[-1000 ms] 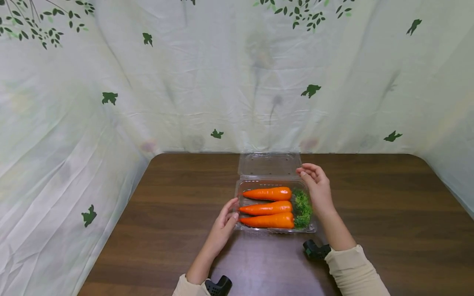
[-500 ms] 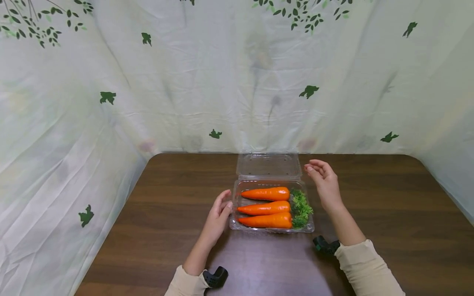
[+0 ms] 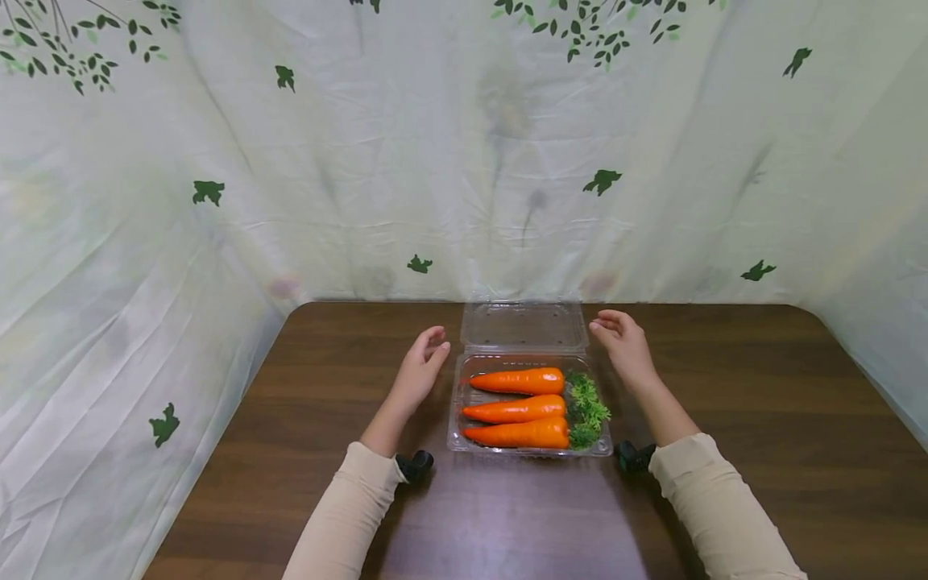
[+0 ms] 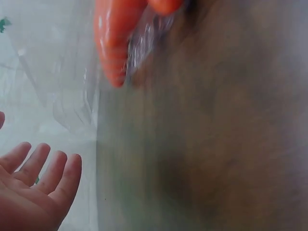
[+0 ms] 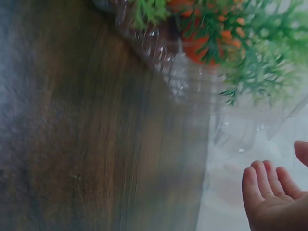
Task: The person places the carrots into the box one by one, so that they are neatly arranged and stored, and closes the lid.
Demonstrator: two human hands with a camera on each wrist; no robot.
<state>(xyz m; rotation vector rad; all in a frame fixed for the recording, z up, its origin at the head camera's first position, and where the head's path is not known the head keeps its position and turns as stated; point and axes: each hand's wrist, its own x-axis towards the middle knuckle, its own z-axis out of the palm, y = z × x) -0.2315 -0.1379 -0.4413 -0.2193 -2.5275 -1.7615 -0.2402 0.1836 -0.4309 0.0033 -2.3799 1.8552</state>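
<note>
At the left of centre in the head view, the left hand (image 3: 419,366) hovers over the dark wood bench (image 3: 725,419), fingers (image 3: 436,345) loosely extended and holding nothing, just beside the left edge of the clear plastic clamshell box (image 3: 528,448). The box sits at the middle of the frame with its lid (image 3: 524,324) thrown back flat toward the cloth backdrop (image 3: 362,161). In its tray lie three orange carrots (image 3: 516,408) side by side, tips to the left, their green tops (image 3: 586,409) bunched at the right end. At the right of the box, the right hand (image 3: 622,346) hangs level with the lid's right corner, fingers relaxed and slightly curved, gripping nothing; whether it touches the plastic cannot be told.

The left wrist view is blurred: a carrot tip at the top, fingertips in the lower left corner. The right wrist view shows blurred green tops upper right and fingertips cut off at the lower right corner.
</note>
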